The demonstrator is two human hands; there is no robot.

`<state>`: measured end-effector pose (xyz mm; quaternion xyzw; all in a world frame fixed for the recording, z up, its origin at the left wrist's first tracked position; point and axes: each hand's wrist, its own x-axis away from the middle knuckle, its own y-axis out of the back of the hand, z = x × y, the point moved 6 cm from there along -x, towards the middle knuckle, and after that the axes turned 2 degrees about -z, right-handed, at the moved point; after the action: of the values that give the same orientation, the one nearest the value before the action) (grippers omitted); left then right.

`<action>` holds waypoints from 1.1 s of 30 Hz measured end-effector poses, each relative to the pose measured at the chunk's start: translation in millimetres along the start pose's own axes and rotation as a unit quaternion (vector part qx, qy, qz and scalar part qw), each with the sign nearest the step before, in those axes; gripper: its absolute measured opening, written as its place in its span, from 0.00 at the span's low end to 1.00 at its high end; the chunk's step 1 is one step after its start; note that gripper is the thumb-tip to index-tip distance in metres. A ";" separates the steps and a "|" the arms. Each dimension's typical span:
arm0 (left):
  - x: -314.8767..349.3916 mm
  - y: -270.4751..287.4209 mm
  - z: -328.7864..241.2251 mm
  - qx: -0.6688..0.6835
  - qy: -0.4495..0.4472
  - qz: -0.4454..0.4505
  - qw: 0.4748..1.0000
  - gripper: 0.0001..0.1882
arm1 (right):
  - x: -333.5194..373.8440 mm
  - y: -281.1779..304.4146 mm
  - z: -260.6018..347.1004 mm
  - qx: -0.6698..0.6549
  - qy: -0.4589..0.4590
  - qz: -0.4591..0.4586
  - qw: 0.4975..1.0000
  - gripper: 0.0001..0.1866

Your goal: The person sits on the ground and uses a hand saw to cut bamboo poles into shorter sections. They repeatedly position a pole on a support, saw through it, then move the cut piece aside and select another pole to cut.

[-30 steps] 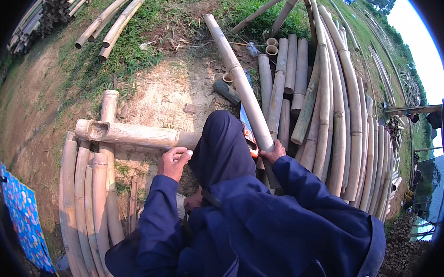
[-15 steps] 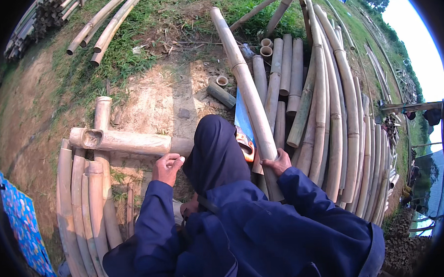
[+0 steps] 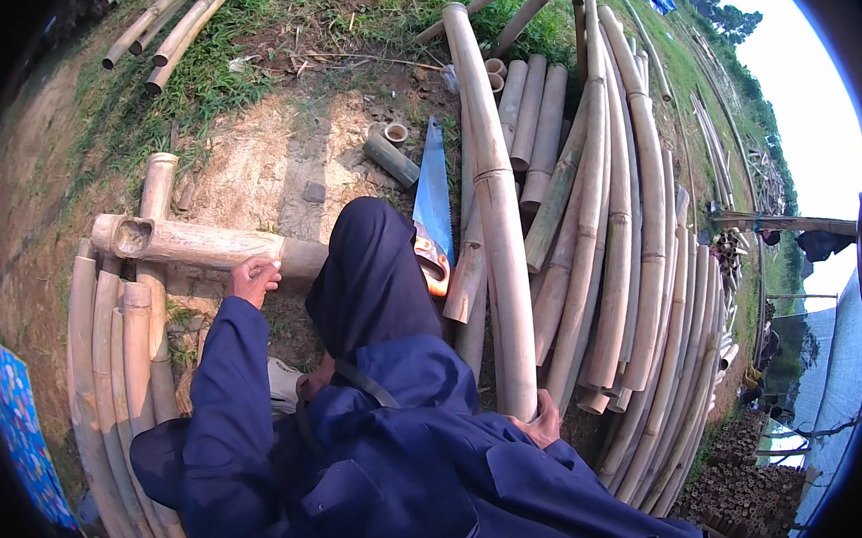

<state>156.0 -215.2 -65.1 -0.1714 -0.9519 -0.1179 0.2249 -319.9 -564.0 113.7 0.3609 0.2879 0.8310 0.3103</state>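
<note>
One bamboo pole [image 3: 497, 206] in right hand [image 3: 542, 421], long axis forward, slightly left.

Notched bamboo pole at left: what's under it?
A crossing bamboo pole shows on the far and near sides of the notched bamboo pole. Their overlap is covered. Anything under its right end is hidden by the raised knee.

Pale bamboo pole [image 3: 499, 208], ringed, pointing ahead, at right
</note>
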 end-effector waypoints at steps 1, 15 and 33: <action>-8.9 10.7 17.2 0.000 0.004 -0.020 1.000 0.20 | 5.1 0.3 -11.4 0.003 0.013 -0.013 1.000 0.36; 13.8 117.9 135.6 -0.240 0.045 -0.179 0.953 0.16 | 28.7 13.6 -42.2 -0.112 -0.071 -0.068 0.989 0.34; 38.3 44.8 53.5 -0.281 0.010 -0.103 0.954 0.24 | -295.2 43.0 75.7 0.058 -0.126 -0.208 0.968 0.45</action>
<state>120.1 -147.6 -87.2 -0.1272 -0.8906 -0.4049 0.1633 -112.7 -785.9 63.0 0.4124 0.3633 0.6775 0.4888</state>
